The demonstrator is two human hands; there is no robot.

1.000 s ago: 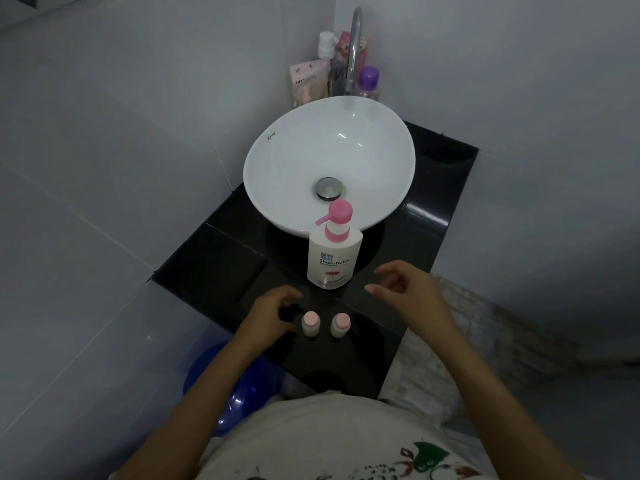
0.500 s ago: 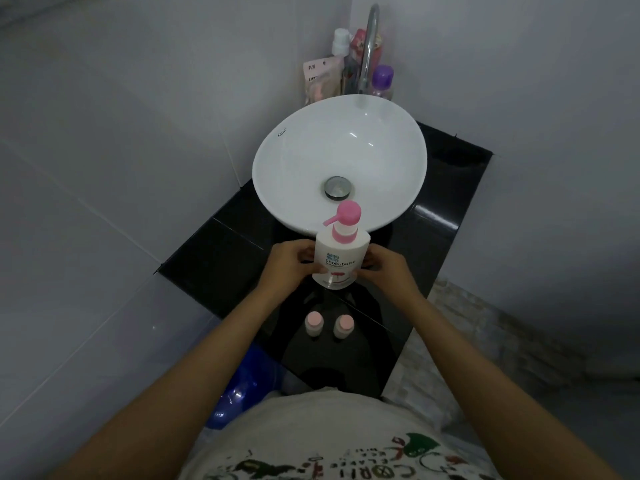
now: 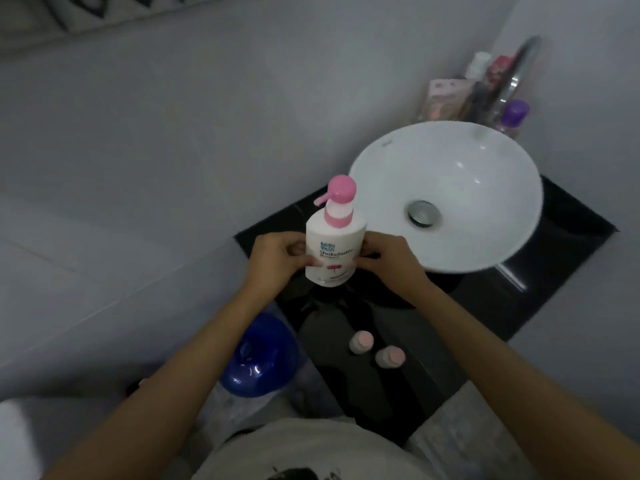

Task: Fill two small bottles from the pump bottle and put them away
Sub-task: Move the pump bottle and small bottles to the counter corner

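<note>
I am clasping the pump bottle (image 3: 334, 244) between left hand (image 3: 277, 259) and right hand (image 3: 393, 259), fingers curled round it, readying it for the capped small bottles (image 3: 360, 342) nearby.

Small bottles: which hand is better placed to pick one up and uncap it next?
Probably the right hand. Both hands grip the pump bottle, but the two capped small bottles stand under the right forearm; the left hand is farther off and can steady the pump bottle.

The pump bottle (image 3: 334, 237) stood between both hands, left of the sink (image 3: 446, 195). Two small bottles (image 3: 375, 348) sat side by side on the counter (image 3: 554, 244), nearer the person.
</note>
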